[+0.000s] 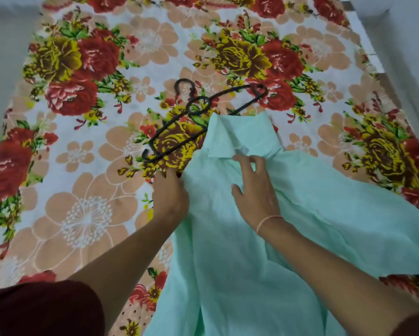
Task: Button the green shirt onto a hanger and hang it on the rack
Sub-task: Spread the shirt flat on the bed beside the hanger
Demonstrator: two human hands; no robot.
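left hand (171, 194) fingers curled around the green shirt (252, 263) at its left edge, right hand (254, 190) fingers loosely spread, touching fabric below the collar, on a bed (87, 214)

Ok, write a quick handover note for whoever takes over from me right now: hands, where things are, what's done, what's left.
Left hand: at the left edge of the green shirt; I cannot tell whether it grips.
Right hand: fingers relaxed, resting on the shirt just below the collar.
Hanger: flat on the floral sheet, beyond the shirt; the collar overlaps one stretch of it, and it is not inside the shirt.
Done: shirt laid out, collar toward the hanger.
Left: slip the hanger in, button up, hang on the rack, which is out of view.
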